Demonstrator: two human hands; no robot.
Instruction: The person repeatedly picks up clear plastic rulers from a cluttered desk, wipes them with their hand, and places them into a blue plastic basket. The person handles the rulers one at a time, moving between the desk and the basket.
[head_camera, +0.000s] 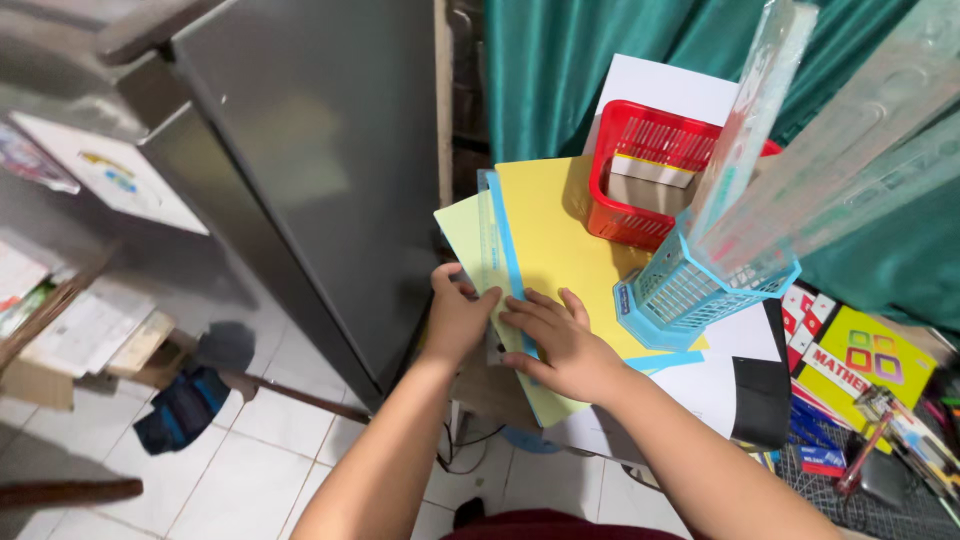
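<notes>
The grey cabinet (300, 170) stands left. Yellow paper (560, 225) lies under the red basket (640, 180) and blue basket (690, 290) (both weighing it down). My left hand (457, 320) and right hand (560, 345) press flat, fingers spread, on the paper's blue strip (505, 250); its lower end is hidden.

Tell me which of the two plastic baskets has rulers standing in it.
The light blue basket, nearer the hands, holds the clear upright rulers. The red basket behind it, by the green curtain, has none.
</notes>
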